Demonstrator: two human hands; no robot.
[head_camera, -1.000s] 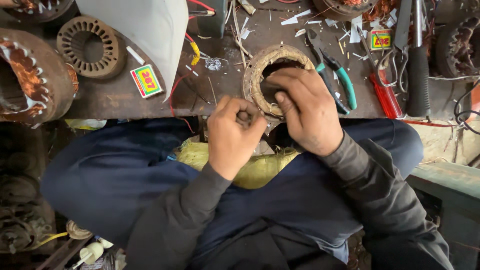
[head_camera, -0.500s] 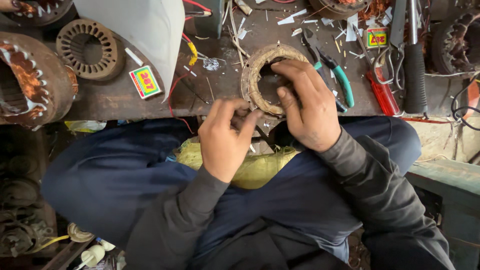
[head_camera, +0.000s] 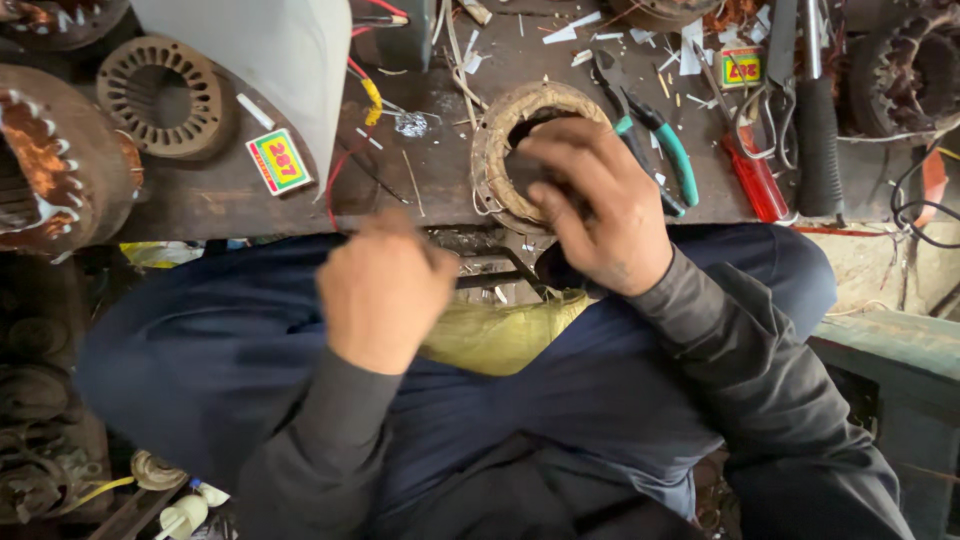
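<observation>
Right hand: the right hand (head_camera: 600, 205) rests on the round brown wire-wound metal ring (head_camera: 520, 140), fingers bent over its hole and rim, grip wrapped on the ring
Left hand: the left hand (head_camera: 385, 290) is blurred, above the lap and apart from the ring; its fingers are curled in, but I cannot tell if the grip has anything in it
Ring: it lies flat on the dark wooden bench (head_camera: 420, 190), at the near edge
Beside the ring: green-handled pliers (head_camera: 665, 150) lie just right of the hand, and a red-handled tool (head_camera: 755, 185) is further right
Left side: a small bright card box (head_camera: 279, 161) lies near a slotted round metal core (head_camera: 160, 95)
Lap: a yellow cloth (head_camera: 495, 335) sits between the blue-trousered legs
</observation>
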